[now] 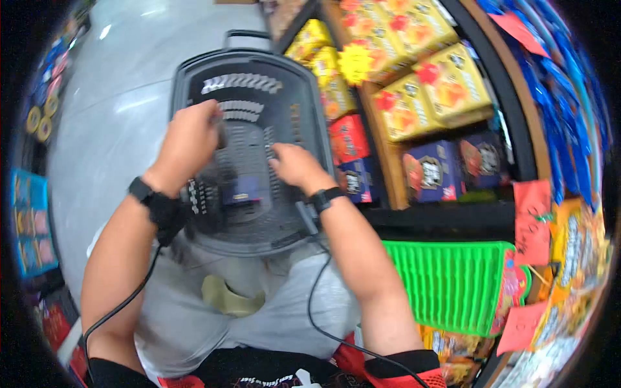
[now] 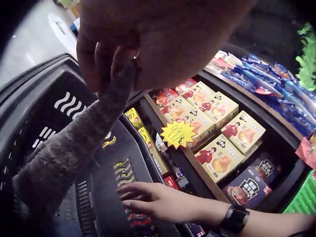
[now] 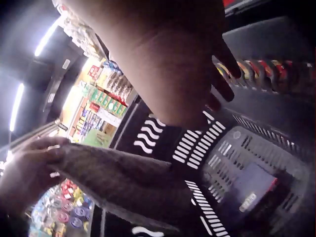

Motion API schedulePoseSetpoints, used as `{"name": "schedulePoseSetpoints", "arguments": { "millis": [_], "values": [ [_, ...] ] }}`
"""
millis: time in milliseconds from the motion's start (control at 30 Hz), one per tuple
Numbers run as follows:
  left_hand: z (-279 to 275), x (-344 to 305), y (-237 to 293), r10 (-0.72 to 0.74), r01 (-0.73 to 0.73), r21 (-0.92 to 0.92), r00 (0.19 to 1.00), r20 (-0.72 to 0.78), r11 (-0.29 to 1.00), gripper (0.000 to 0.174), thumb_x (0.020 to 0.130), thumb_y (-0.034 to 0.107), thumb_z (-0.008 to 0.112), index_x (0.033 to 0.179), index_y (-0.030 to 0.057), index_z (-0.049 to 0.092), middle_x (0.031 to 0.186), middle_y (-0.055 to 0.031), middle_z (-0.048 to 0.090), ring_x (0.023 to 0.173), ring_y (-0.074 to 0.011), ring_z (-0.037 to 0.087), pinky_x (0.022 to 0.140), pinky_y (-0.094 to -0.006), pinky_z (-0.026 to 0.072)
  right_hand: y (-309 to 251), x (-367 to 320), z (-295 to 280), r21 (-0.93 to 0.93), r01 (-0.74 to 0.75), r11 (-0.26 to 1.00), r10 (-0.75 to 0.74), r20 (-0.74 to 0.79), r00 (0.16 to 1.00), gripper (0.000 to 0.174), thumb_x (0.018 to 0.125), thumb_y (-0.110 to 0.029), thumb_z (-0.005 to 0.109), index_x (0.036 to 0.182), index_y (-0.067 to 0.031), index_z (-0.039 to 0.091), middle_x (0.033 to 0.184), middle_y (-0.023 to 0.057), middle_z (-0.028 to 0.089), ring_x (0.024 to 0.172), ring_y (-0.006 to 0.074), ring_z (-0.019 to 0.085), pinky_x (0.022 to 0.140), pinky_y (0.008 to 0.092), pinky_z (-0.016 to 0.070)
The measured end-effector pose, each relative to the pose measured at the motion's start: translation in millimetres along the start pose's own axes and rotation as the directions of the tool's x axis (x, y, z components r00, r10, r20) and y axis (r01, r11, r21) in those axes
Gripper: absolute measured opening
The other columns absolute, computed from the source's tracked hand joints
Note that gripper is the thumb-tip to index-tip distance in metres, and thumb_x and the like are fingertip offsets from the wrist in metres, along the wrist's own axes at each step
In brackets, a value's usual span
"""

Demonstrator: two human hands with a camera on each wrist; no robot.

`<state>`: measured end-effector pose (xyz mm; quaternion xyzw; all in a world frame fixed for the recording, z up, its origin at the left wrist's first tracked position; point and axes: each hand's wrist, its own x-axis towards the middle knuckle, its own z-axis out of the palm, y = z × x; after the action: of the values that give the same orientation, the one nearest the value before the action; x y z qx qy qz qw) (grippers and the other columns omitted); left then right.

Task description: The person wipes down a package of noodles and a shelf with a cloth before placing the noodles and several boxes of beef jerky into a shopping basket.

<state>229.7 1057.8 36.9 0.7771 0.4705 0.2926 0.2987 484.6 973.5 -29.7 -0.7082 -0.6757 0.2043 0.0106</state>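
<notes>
My left hand (image 1: 193, 143) (image 2: 168, 39) (image 3: 29, 165) pinches one end of a dark grey, fuzzy-looking item (image 2: 74, 155) (image 3: 123, 185), which hangs down into a black basket (image 1: 320, 123) (image 2: 34, 79). What the item is, I cannot tell. Over the basket's right side, my right hand (image 1: 299, 167) (image 2: 163, 200) (image 3: 163, 59) holds nothing, its fingers loosely extended. A dark purple box (image 1: 249, 189) (image 3: 254, 190) lies on the basket floor, below and between the hands.
Right of the basket, a shelf holds yellow boxes (image 1: 453, 84) (image 2: 217, 160) and dark purple boxes (image 1: 430, 171). A green ridged tray (image 1: 446, 281) is nearer the body. Blue packets (image 1: 563, 97) hang at far right; grey floor (image 1: 116, 129) lies left.
</notes>
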Motion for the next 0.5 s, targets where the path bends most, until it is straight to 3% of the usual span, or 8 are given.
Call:
{"name": "schedulePoseSetpoints", "arguments": {
  "millis": [67, 167, 267, 300, 367, 400, 433, 500],
  "values": [
    [-3, -4, 3, -0.003, 0.002, -0.037, 1.000, -0.012, 0.999, 0.024, 0.088, -0.001, 0.058, 0.109, -0.0024, 0.068, 0.097, -0.0244, 0.072, 0.095, -0.0394, 0.071, 0.083, -0.0441, 0.0547, 3, -9, 20, -0.008, 0.004, 1.000, -0.004, -0.017, 1.000, 0.041, 0.094, -0.026, 0.066, 0.129, -0.0055, 0.065, 0.123, 0.0226, 0.069, 0.117, 0.0406, 0.064, 0.100, 0.0498, 0.0514],
    [-1, -7, -1, 0.041, -0.038, 0.033, 0.995, -0.092, 0.999, 0.025, 0.088, -0.003, 0.056, 0.110, -0.0022, 0.068, 0.102, -0.0242, 0.072, 0.098, -0.0407, 0.071, 0.086, -0.0438, 0.0549, -29, -25, 28, -0.076, -0.042, 0.996, 0.064, 0.320, 0.945, 0.040, 0.091, -0.019, 0.066, 0.130, -0.0096, 0.064, 0.128, 0.0202, 0.066, 0.119, 0.0398, 0.063, 0.099, 0.0486, 0.0531],
    [-10, -15, 7, 0.092, -0.085, 0.050, 0.981, -0.171, 0.995, 0.027, 0.087, -0.005, 0.056, 0.111, -0.0011, 0.068, 0.104, -0.0245, 0.072, 0.098, -0.0420, 0.070, 0.086, -0.0450, 0.0548, -37, -24, 70, -0.203, 0.128, 0.971, -0.056, 0.325, 0.944, 0.045, 0.088, -0.014, 0.069, 0.133, -0.0126, 0.062, 0.136, 0.0150, 0.062, 0.126, 0.0369, 0.059, 0.101, 0.0484, 0.0525],
    [-13, -17, 12, 0.081, -0.076, 0.037, 0.980, -0.182, 0.996, 0.028, 0.087, -0.005, 0.056, 0.111, -0.0009, 0.069, 0.103, -0.0242, 0.073, 0.098, -0.0420, 0.070, 0.087, -0.0453, 0.0547, -39, -16, 76, -0.212, 0.168, 0.963, -0.078, 0.378, 0.922, 0.057, 0.086, -0.017, 0.075, 0.140, -0.0170, 0.058, 0.143, 0.0106, 0.057, 0.132, 0.0346, 0.054, 0.103, 0.0483, 0.0517],
    [-15, -18, 13, 0.077, -0.078, 0.006, 0.976, -0.204, 0.997, 0.029, 0.087, -0.005, 0.056, 0.112, -0.0008, 0.069, 0.106, -0.0238, 0.072, 0.101, -0.0423, 0.069, 0.090, -0.0458, 0.0542, -40, -7, 78, -0.238, 0.260, 0.936, -0.159, 0.375, 0.913, 0.065, 0.084, -0.022, 0.079, 0.144, -0.0188, 0.055, 0.142, 0.0109, 0.057, 0.131, 0.0349, 0.054, 0.103, 0.0483, 0.0518],
    [-10, -16, 10, 0.150, -0.158, -0.003, 0.941, -0.303, 0.987, 0.029, 0.087, -0.006, 0.055, 0.112, -0.0017, 0.068, 0.110, -0.0241, 0.071, 0.104, -0.0433, 0.067, 0.093, -0.0458, 0.0538, -40, -2, 78, -0.253, 0.307, 0.917, -0.200, 0.374, 0.905, 0.069, 0.083, -0.025, 0.081, 0.146, -0.0197, 0.053, 0.142, 0.0111, 0.058, 0.130, 0.0351, 0.055, 0.103, 0.0483, 0.0519],
    [-11, -13, 11, 0.151, -0.175, -0.048, 0.937, -0.314, 0.983, 0.031, 0.086, -0.007, 0.054, 0.113, -0.0019, 0.068, 0.112, -0.0245, 0.070, 0.106, -0.0436, 0.067, 0.093, -0.0460, 0.0536, -37, 8, 82, -0.281, 0.359, 0.890, -0.214, 0.437, 0.873, 0.089, 0.079, -0.033, 0.086, 0.156, -0.0241, 0.041, 0.139, 0.0111, 0.058, 0.129, 0.0349, 0.055, 0.101, 0.0471, 0.0522],
    [-10, -7, 12, 0.154, -0.204, -0.106, 0.921, -0.359, 0.973, 0.036, 0.084, -0.009, 0.053, 0.116, -0.0021, 0.067, 0.114, -0.0250, 0.069, 0.108, -0.0440, 0.065, 0.095, -0.0463, 0.0531, -40, 20, 91, -0.360, 0.397, 0.844, -0.187, 0.497, 0.847, 0.097, 0.078, -0.036, 0.086, 0.160, -0.0263, 0.034, 0.139, 0.0110, 0.058, 0.129, 0.0340, 0.055, 0.100, 0.0469, 0.0522]
  ]
}}
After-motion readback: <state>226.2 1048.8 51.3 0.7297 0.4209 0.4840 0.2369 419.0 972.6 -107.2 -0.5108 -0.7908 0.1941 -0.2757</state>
